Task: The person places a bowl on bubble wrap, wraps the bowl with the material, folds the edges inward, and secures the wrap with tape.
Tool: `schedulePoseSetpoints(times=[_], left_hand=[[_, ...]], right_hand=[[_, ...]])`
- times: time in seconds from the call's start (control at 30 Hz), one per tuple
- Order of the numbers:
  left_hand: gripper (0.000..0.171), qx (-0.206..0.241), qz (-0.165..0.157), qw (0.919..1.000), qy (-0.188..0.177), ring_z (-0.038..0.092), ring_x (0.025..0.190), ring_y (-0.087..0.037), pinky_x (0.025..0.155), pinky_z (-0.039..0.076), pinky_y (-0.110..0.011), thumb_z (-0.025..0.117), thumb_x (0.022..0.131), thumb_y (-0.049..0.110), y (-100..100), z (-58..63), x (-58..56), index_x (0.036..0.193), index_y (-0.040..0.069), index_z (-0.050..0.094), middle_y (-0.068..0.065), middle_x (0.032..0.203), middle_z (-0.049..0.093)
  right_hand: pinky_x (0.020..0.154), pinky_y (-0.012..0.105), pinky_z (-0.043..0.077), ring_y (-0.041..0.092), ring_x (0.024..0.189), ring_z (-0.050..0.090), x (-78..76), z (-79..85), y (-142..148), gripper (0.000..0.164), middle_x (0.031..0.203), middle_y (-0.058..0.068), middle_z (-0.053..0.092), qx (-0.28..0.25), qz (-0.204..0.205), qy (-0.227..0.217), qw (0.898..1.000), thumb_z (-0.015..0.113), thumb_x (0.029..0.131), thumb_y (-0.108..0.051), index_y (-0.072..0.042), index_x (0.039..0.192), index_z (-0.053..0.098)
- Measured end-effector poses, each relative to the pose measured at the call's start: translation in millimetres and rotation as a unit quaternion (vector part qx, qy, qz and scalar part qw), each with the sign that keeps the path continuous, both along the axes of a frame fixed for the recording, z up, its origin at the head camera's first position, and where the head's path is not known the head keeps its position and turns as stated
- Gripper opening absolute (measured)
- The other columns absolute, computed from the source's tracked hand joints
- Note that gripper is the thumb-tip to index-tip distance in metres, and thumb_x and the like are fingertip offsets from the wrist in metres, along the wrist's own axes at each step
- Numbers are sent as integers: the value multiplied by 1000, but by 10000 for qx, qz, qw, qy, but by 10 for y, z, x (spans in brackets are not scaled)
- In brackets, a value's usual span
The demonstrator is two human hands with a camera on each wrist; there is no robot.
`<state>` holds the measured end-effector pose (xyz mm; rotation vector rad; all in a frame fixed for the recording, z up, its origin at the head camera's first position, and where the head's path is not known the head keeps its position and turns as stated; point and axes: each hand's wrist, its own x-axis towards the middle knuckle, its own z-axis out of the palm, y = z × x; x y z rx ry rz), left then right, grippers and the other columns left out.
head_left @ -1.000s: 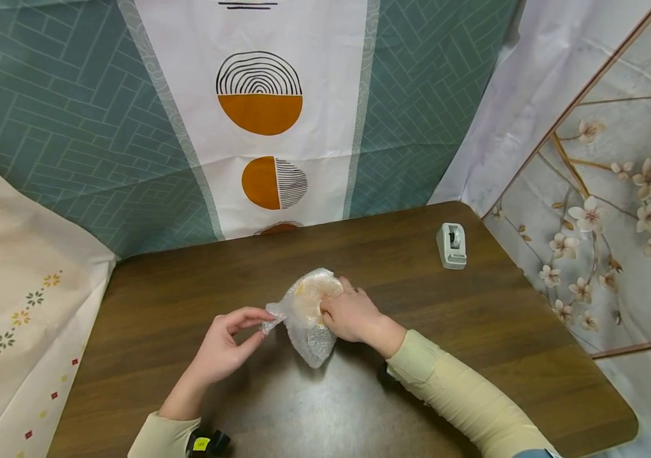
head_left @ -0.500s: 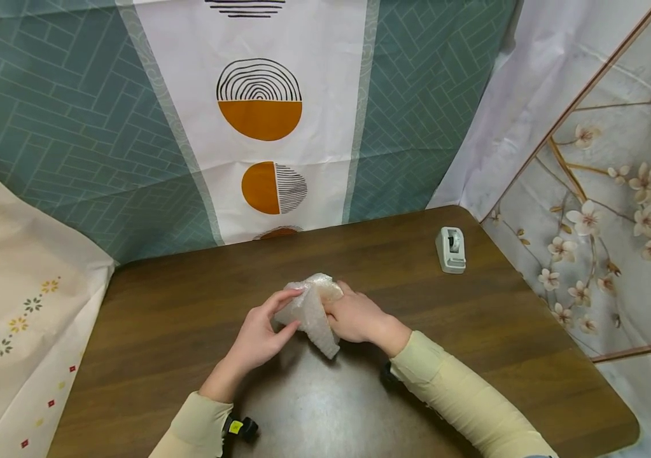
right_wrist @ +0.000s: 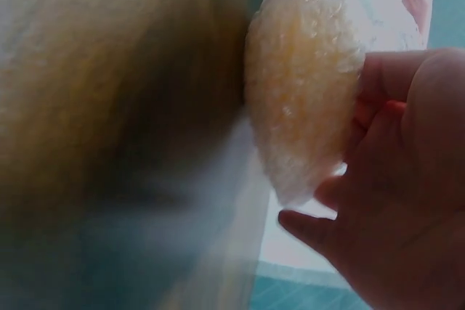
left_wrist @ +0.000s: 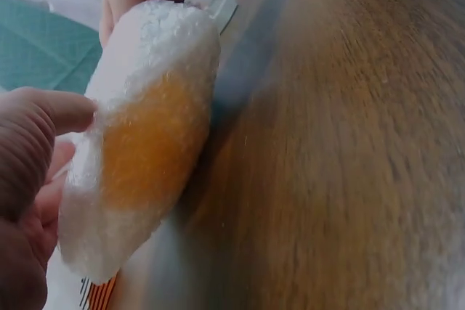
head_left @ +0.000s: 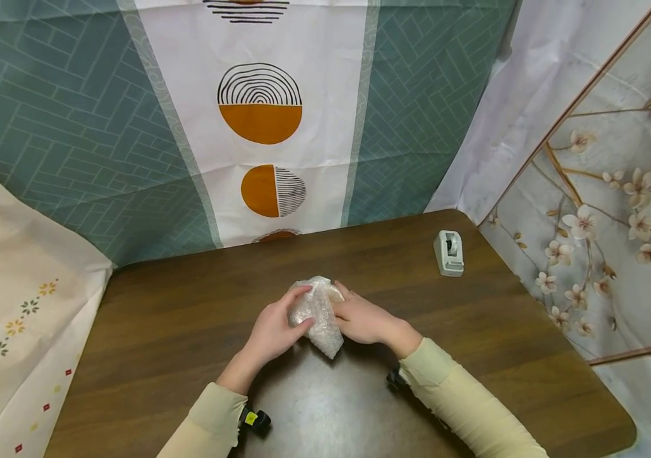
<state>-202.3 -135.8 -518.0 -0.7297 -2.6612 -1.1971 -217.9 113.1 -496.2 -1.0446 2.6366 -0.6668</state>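
Observation:
A bundle in clear bubble wrap [head_left: 321,313] rests on the wooden table between my two hands. Something orange-yellow [left_wrist: 149,147] shows blurred through the wrap in the left wrist view; its kind is hidden. My left hand [head_left: 275,329] holds the bundle's left side, thumb toward me and fingers over the folded wrap. From the right, my right hand [head_left: 368,319] grips the other side, with its fingertips partly hidden behind a flap of wrap. The right wrist view shows thumb and fingers against the wrapped side [right_wrist: 301,92].
A white tape dispenser [head_left: 449,253] with a roll stands at the table's back right. The dark wooden table [head_left: 188,299] has a rounded corner at front right. Patterned cloths [head_left: 268,133] hang behind it and on both sides.
My left hand has moved right, carrying the loose left end of the bubble wrap over the bundle, and now lies on it. My right hand has stayed at the bundle's right side.

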Motion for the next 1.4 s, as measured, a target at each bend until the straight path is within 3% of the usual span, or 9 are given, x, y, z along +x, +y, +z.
schedulePoseSetpoints(times=[0.1, 0.17, 0.3, 0.47, 0.6, 0.77, 1.03, 1.23, 1.4], left_hand=[[71, -251, 2, 9997, -74, 70, 119, -32, 99, 55, -53, 85, 92, 20, 34, 13, -15, 157, 18, 54, -12, 144, 67], [73, -348, -22, 9993, -111, 67, 126, -34, 103, 53, -55, 84, 92, 20, 49, 21, -21, 158, 17, 53, -13, 147, 65], [73, -441, -27, 9989, -144, 66, 127, -35, 102, 53, -55, 83, 92, 20, 66, 20, -20, 158, 17, 53, -14, 147, 65], [66, -777, 35, 9970, -27, 69, 123, -34, 97, 56, -55, 83, 94, 27, 81, 25, -16, 154, 18, 58, -12, 143, 68], [56, -1585, -92, 9865, 410, 67, 128, -31, 98, 56, -54, 79, 99, 38, 104, 46, -33, 150, 22, 64, -6, 142, 70], [44, -2275, -455, 9686, 888, 60, 138, -30, 114, 47, -49, 68, 105, 43, 104, 71, -20, 146, 26, 69, -3, 143, 69], [44, -2883, -929, 9487, 907, 45, 151, -33, 127, 27, -50, 48, 114, 46, 98, 54, 64, 149, 28, 67, -12, 151, 62], [42, -2983, -1222, 9432, 802, 39, 155, -35, 128, 23, -53, 48, 114, 47, 130, 102, 68, 149, 33, 66, -16, 160, 52], [42, -2891, -1383, 9457, 547, 28, 160, -32, 129, 18, -54, 52, 113, 47, 92, 111, 43, 152, 37, 62, -17, 170, 35]], right_hand=[[125, 67, 18, 50, 161, 10, -20, -44, 79, 40, 163, 5, 49, -316, 193, 15, 9993, 48, 114, -22, -17, 148, 67], [125, 67, 17, 51, 160, 10, -24, -70, 123, 39, 165, 4, 46, -418, 326, 127, 9985, 49, 114, -20, -16, 147, 68], [125, 67, 18, 49, 161, 13, -4, -82, 179, 37, 165, 8, 45, -408, 348, 292, 9981, 51, 113, -19, -12, 142, 72], [126, 63, 20, 43, 161, 19, 62, -67, 242, 32, 161, 12, 50, -534, -5, 483, 9974, 57, 111, -21, -11, 136, 76], [125, 62, 24, 38, 161, 23, 111, -94, 312, 28, 159, 5, 54, -722, -379, 661, 9945, 60, 111, -23, -14, 129, 80], [124, 62, 28, 40, 160, 27, 146, -160, 368, 29, 158, 1, 55, -1074, -512, 607, 9910, 62, 110, -24, -13, 131, 79], [123, 61, 30, 38, 159, 29, 184, -230, 430, 36, 159, -2, 55, -1386, -589, 493, 9874, 61, 111, -28, -12, 141, 72], [123, 62, 30, 41, 158, 31, 186, -254, 490, 37, 157, -3, 57, -1442, -601, 480, 9866, 61, 111, -27, -12, 143, 70], [123, 61, 30, 42, 157, 31, 161, -255, 496, 36, 156, 0, 58, -1486, -520, 457, 9865, 61, 111, -27, -12, 142, 72]])
